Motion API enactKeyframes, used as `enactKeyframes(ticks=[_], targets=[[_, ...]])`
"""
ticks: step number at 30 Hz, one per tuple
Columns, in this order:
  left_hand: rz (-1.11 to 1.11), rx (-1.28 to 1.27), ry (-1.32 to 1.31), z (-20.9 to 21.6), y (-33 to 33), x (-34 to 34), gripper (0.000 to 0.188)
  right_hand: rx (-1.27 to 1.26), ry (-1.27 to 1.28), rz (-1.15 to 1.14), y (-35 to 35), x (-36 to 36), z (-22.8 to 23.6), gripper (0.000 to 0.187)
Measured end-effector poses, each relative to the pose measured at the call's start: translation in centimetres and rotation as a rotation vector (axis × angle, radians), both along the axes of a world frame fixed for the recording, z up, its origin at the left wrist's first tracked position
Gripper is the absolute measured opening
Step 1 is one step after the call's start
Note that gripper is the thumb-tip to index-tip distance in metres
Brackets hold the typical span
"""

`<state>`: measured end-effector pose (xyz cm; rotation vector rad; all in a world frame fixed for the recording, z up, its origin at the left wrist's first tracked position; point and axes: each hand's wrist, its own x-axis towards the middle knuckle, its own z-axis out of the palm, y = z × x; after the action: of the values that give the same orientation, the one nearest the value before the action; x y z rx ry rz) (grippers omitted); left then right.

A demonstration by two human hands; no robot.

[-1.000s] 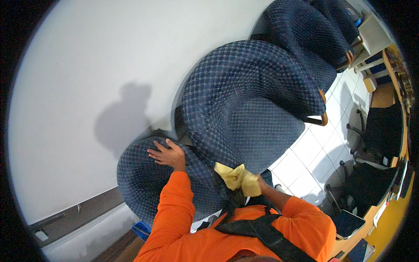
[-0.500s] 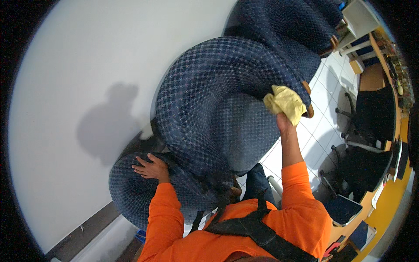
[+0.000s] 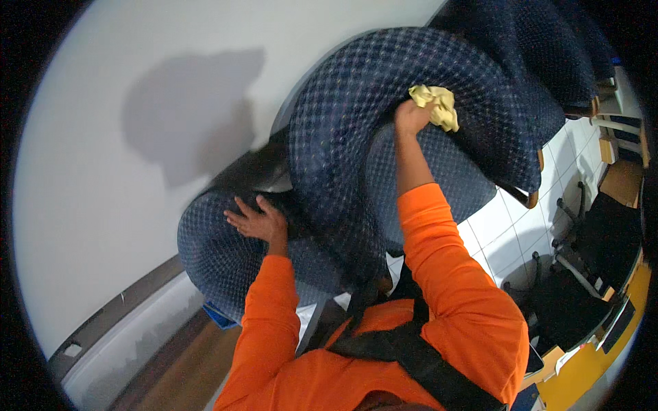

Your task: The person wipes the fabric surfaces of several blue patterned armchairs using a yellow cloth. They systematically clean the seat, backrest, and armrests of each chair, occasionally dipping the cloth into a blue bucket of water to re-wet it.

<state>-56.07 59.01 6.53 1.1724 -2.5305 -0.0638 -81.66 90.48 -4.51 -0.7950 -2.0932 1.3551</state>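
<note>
My right hand grips a crumpled yellow cloth against the inner backrest of a rounded, dark blue checked armchair. The cloth lies just above the chair's seat cushion. My left hand rests with fingers spread on the top of a second chair of the same fabric, nearer to me on the left. Part of my right hand's fingers is hidden by the cloth.
More blue armchairs stand at the far right. A white wall runs along the left. On the right are white floor tiles, black office chairs and a desk with a yellow front.
My right hand has carried the cloth from the chair's right arm leftward and up to the inner backrest. The head view has shifted; my left hand stays on the nearer chair.
</note>
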Motion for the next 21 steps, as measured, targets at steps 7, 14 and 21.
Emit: enactKeyframes(ticks=[7, 14, 21], targets=[[0.026, 0.052, -0.011, 0.8, 0.5, -0.4, 0.072, 0.206, -0.43, 0.938, -6.6, 16.2, 4.7, 0.057], [0.06, 0.115, -0.012, 2.1, 1.4, -0.6, 0.07, 0.205, -0.578, 1.575, 1.0, 30.6, 10.2, 0.054], [0.005, 0.099, 0.033, 1.6, 1.1, 0.0, 0.07, -0.954, -0.868, 0.862, 6.1, 37.2, 11.1, 0.037]])
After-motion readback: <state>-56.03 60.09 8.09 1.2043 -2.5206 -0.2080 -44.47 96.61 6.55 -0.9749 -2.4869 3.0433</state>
